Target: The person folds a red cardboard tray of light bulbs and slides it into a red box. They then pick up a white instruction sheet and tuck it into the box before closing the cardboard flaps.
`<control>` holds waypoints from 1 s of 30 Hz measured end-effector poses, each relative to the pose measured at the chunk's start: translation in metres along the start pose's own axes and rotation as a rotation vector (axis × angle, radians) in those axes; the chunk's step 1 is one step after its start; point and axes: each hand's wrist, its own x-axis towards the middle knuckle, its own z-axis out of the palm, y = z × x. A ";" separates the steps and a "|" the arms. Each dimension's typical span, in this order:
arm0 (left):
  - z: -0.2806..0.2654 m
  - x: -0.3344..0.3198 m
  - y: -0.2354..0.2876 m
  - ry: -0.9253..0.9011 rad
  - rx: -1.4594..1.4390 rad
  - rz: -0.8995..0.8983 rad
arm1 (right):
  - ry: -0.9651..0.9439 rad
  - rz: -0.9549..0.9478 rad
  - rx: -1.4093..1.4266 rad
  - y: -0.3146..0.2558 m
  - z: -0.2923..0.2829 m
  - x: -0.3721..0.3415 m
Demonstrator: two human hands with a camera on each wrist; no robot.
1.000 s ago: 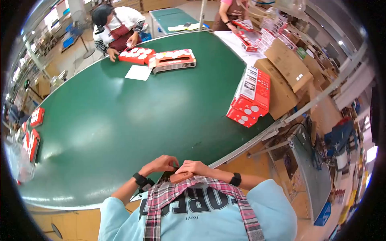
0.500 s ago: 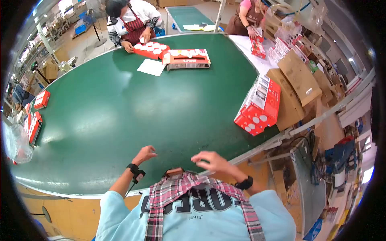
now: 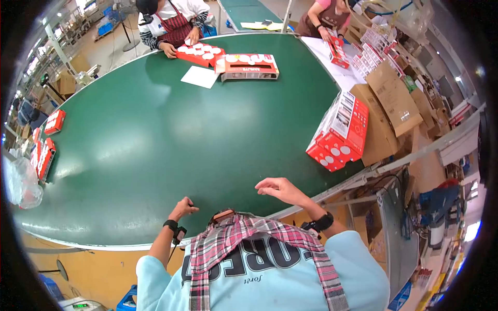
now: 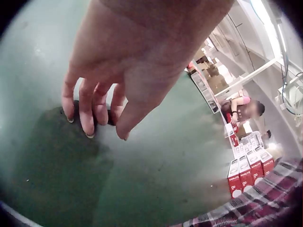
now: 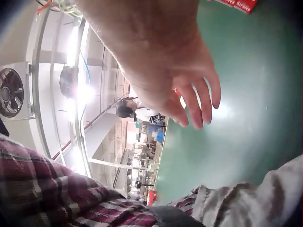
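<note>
In the head view my left hand (image 3: 182,208) is low over the near part of the green table (image 3: 155,181), fingers loosely bent. The left wrist view shows its fingertips (image 4: 90,135) close to the tabletop, above a dark shadow. A narrow black strip (image 4: 111,117) shows between forefinger and thumb; I cannot tell whether it is a held thing. My right hand (image 3: 282,189) hovers over the table's near right side, fingers relaxed and apart, nothing in it. At the waist, between the hands, a brown flat piece (image 3: 223,214) shows at the plaid apron (image 3: 223,233).
Red-and-white boxes (image 3: 340,135) stand at the table's right edge by an open carton (image 3: 391,98). An open red box (image 3: 249,66) and a white sheet (image 3: 200,76) lie across the table near a person (image 3: 174,23). More red boxes (image 3: 44,155) and clear plastic (image 3: 23,184) are at left.
Both hands have left the brown piece at the waist and moved apart, the left hand to the left, the right hand forward and right. The head view has shifted slightly.
</note>
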 end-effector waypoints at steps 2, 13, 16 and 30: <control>0.001 0.007 0.001 0.030 0.096 0.049 | -0.034 -0.126 -0.054 -0.041 -0.005 0.010; 0.003 0.030 0.013 -0.201 0.361 -0.199 | -0.255 -1.323 -0.018 -0.285 -0.007 -0.052; -0.001 0.019 0.033 -0.210 0.358 -0.192 | -0.286 -1.390 0.011 -0.290 -0.003 -0.057; 0.000 0.018 0.038 -0.278 0.355 -0.181 | -0.282 -1.432 0.066 -0.284 -0.006 -0.038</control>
